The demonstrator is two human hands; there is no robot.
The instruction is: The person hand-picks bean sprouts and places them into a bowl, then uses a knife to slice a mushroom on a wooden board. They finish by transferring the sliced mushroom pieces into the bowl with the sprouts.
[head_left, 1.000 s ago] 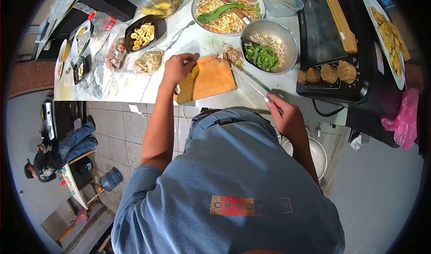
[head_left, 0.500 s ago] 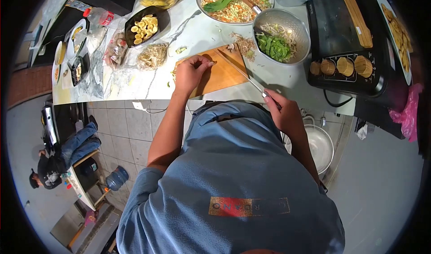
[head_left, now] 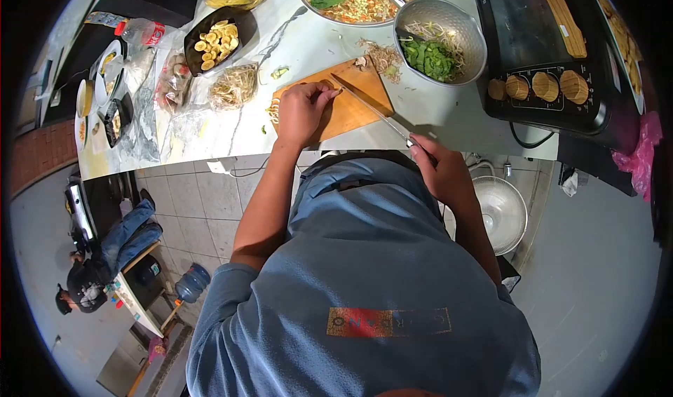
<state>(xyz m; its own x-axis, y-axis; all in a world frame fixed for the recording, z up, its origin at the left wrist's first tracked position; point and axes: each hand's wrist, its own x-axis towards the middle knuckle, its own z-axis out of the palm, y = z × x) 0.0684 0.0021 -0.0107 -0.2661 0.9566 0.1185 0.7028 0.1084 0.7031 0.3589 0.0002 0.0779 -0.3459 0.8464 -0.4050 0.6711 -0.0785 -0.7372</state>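
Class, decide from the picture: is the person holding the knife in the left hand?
No, the right hand holds the knife, and the left hand is over the cutting board.

Blue-grey tee [head_left: 350, 264], short slvs [head_left: 228, 292], red/gold chest print [head_left: 389, 322] w/ lettering.

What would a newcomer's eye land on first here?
Probably the orange cutting board at the front of the counter, a knife in the right hand slanting over it, the left hand near the knife's tip. Then the green leaves in the metal bowl, up and right of the board.
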